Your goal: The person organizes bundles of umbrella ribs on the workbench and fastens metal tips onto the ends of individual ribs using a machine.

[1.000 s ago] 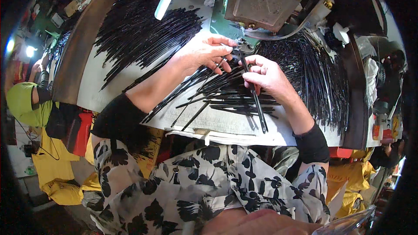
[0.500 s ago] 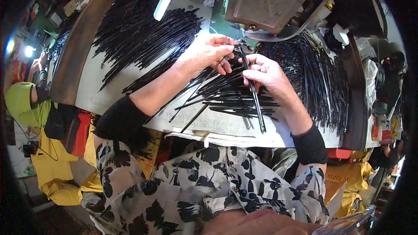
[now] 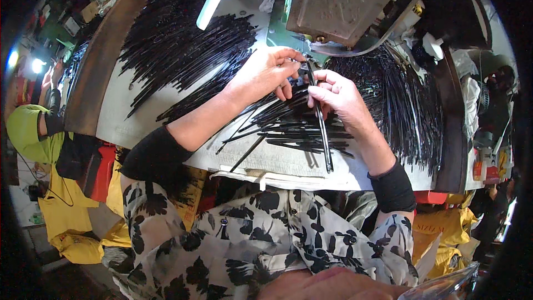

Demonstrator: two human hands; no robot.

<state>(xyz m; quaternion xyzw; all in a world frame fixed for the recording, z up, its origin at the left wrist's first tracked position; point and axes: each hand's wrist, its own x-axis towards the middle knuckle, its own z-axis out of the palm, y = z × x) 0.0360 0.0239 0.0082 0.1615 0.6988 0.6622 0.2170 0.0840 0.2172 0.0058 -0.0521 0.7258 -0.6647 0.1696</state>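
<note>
My right hand [image 3: 340, 99] grips a slim black rod [image 3: 324, 139] between thumb and fingers. The rod slants from the machine's working point down toward the table's front edge. Close to its upper end, the thumb and forefinger of my left hand [image 3: 269, 72] are pinched together; what they hold is too small to make out. Both hands are just in front of a green machine [image 3: 279, 32] with a big metal cover [image 3: 340, 3]. Beneath and between them lies a loose spread of black rods [image 3: 294, 128].
Large heaps of black rods fill the left [image 3: 186, 39] and right [image 3: 397, 105] of the pale tabletop [image 3: 119, 119]. Raised brown boards [image 3: 91, 78] edge the table. A white tube lamp [image 3: 214, 1] hangs above. At far left is another person's yellow-green sleeve [image 3: 28, 133].
The lower end of the rod in my right hand has swung slightly left and nearer to me. My left hand stays almost in place at the machine.
</note>
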